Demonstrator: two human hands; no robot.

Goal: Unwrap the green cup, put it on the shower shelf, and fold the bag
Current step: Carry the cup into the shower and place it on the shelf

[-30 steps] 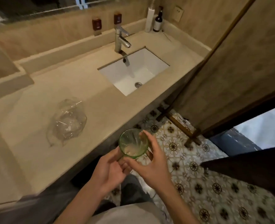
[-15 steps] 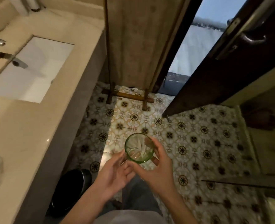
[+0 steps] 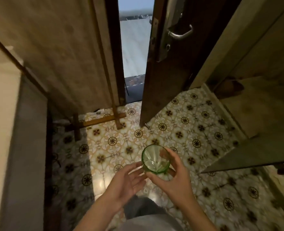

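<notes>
The green cup (image 3: 155, 161), already unwrapped, is gripped upright by the right hand (image 3: 173, 176) above the tiled floor (image 3: 196, 130); the left hand (image 3: 126, 180) is held slack beside it (carrying step). A shower shelf must be found next.

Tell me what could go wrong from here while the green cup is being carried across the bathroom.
The green cup is held mainly by the right hand, while the left hand is open and only touches it near the base. A slip could shatter it on the tiled floor. The open door juts into the space ahead, so an arm could bump it.
</notes>
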